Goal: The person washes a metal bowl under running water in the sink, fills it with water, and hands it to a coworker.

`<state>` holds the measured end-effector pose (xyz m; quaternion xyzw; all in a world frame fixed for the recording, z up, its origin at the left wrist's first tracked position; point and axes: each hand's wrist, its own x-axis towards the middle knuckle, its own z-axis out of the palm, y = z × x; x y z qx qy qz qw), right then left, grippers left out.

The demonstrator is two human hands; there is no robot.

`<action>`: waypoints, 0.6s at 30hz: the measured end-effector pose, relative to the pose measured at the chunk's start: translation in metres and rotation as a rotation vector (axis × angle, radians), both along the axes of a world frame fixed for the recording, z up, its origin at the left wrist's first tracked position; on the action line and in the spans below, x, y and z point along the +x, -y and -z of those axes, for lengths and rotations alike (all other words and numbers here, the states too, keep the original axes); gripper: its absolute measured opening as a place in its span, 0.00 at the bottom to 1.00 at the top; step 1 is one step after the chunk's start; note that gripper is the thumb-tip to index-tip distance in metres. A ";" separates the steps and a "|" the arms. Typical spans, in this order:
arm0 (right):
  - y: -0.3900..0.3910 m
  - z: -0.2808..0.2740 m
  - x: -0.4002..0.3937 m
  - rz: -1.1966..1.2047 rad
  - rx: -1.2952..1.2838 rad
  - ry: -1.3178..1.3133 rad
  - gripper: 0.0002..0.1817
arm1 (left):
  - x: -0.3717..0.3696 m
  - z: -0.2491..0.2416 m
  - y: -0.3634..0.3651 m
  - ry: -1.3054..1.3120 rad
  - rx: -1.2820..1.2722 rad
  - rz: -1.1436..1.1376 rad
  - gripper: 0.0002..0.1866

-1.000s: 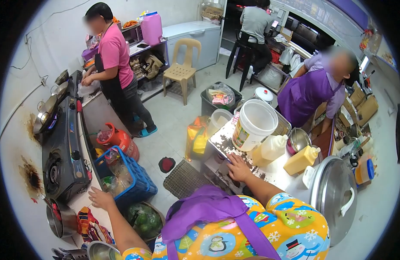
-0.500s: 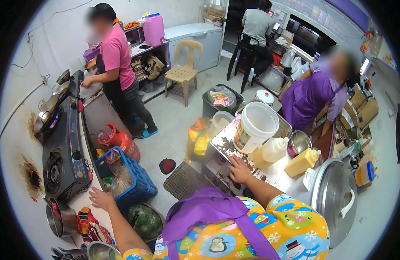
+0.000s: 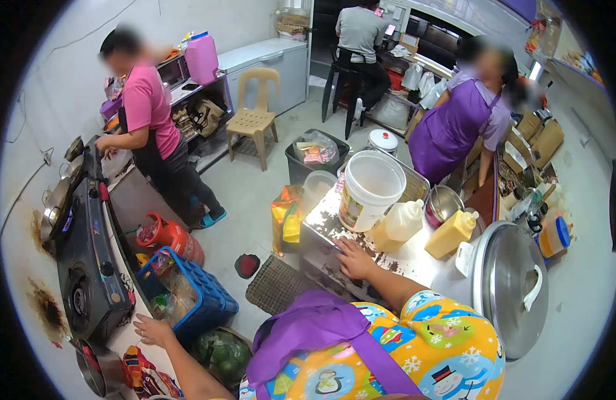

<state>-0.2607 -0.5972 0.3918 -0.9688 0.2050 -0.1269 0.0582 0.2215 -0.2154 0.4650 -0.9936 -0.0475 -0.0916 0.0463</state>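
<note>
My left hand lies open with fingers stretched on the edge of the white counter, between the black gas stove and the blue crate. A red and yellow packet lies just below it. On the right, my right hand rests open on the worn corner of a white-topped table, holding nothing. Beyond its fingertips stands a large white bucket. Two squeeze bottles, one pale yellow and one deeper yellow, stand to its right.
A big lidded pot stands at right. On the floor are a red gas cylinder, a mat, a bin and a chair. One person stands by the stove, another in a purple apron; a third sits.
The view has shifted, so most things appear further left. My left hand sits slightly lower along the counter edge. My right hand stays on the table corner.
</note>
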 end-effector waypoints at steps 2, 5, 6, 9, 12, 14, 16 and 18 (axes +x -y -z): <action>0.000 0.002 0.000 -0.007 -0.017 0.008 0.20 | -0.001 -0.002 0.000 -0.011 0.007 -0.005 0.47; 0.000 0.001 0.000 -0.009 -0.032 0.027 0.19 | -0.001 0.000 0.000 -0.002 0.020 -0.005 0.47; -0.001 0.000 0.000 -0.009 -0.035 0.034 0.19 | -0.001 0.000 0.000 -0.003 0.019 -0.004 0.47; -0.001 -0.003 0.001 -0.011 -0.035 0.034 0.16 | -0.002 -0.001 0.000 -0.004 0.018 -0.006 0.47; -0.001 -0.003 0.001 -0.012 -0.039 0.057 0.14 | -0.002 0.000 0.001 -0.006 0.018 -0.009 0.47; -0.001 -0.003 0.001 -0.013 -0.038 0.056 0.14 | -0.002 -0.001 0.001 -0.011 0.022 -0.009 0.46; -0.001 -0.004 0.002 -0.014 -0.035 0.054 0.13 | -0.002 -0.002 0.001 -0.007 0.018 -0.010 0.46; -0.001 -0.004 0.002 -0.013 -0.031 0.053 0.13 | -0.001 -0.001 0.000 -0.005 0.016 -0.009 0.46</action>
